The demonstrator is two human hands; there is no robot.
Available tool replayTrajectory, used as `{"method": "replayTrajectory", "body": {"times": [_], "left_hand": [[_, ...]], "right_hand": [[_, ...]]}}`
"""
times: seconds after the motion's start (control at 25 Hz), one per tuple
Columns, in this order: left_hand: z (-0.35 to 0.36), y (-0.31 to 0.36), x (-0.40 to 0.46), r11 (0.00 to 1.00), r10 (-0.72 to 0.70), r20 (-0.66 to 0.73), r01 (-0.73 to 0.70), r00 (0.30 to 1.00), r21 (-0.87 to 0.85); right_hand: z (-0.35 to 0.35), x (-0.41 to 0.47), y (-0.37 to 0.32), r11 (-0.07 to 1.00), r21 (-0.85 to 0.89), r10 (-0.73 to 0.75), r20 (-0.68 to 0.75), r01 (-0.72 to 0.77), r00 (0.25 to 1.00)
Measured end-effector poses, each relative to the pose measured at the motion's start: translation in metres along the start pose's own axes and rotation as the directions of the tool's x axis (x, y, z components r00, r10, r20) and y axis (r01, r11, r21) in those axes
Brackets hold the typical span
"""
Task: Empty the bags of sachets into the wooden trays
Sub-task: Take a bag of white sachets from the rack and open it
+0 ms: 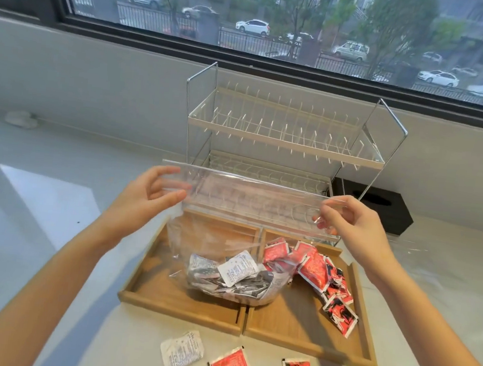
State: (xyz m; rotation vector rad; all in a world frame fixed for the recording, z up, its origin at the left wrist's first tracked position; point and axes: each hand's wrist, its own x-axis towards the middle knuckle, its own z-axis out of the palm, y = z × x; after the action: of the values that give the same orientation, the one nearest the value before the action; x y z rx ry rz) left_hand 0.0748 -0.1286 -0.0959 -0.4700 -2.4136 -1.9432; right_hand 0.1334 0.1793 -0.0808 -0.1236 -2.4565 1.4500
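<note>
Both hands point(156, 192) point(346, 219) on clear bag point(226, 270) top, sachets point(225, 275) below.

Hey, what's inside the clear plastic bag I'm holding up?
The clear bag holds a heap of white and silver sachets at its bottom, resting over the left wooden tray. Sachets deeper in the heap are covered.

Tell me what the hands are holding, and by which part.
Both the left hand and right hand pinch the clear plastic zip bag of white sachets by opposite ends of its top edge.
</note>
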Motion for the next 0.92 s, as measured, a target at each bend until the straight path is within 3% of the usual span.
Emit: {"method": "replayTrajectory", "body": {"times": [0.24,0.4,0.52,0.64,0.76,0.88,0.92], "left_hand": [[0.020,0.002,-0.003,0.995,0.074,-0.105,-0.080,0.992,-0.057],[0.028,0.012,-0.007,0.991,0.122,-0.047,-0.124,0.991,-0.049],[0.036,0.022,-0.013,0.986,0.164,0.046,-0.162,0.985,-0.039],[0.045,0.030,-0.016,0.979,0.205,0.132,-0.204,0.970,-0.022],[0.050,0.032,-0.016,0.974,0.226,0.150,-0.227,0.962,-0.016],[0.052,0.027,-0.015,0.973,0.232,0.098,-0.232,0.968,-0.018],[0.053,0.025,-0.015,0.976,0.219,0.075,-0.219,0.973,-0.010]], "right_hand": [[-0.003,0.006,-0.009,0.962,-0.270,-0.022,0.039,0.031,0.999],[-0.005,0.017,-0.039,0.933,-0.334,-0.133,0.014,0.130,0.991],[0.003,0.032,-0.065,0.940,-0.289,-0.113,0.238,0.181,0.965],[0.030,0.044,-0.078,0.956,-0.250,0.007,0.546,0.155,0.838],[0.053,0.047,-0.076,0.963,-0.242,0.095,0.725,0.122,0.682],[0.059,0.043,-0.069,0.985,-0.157,0.171,0.877,-0.070,0.449],[0.059,0.040,-0.069,0.986,-0.146,0.165,0.895,-0.076,0.414]]}}
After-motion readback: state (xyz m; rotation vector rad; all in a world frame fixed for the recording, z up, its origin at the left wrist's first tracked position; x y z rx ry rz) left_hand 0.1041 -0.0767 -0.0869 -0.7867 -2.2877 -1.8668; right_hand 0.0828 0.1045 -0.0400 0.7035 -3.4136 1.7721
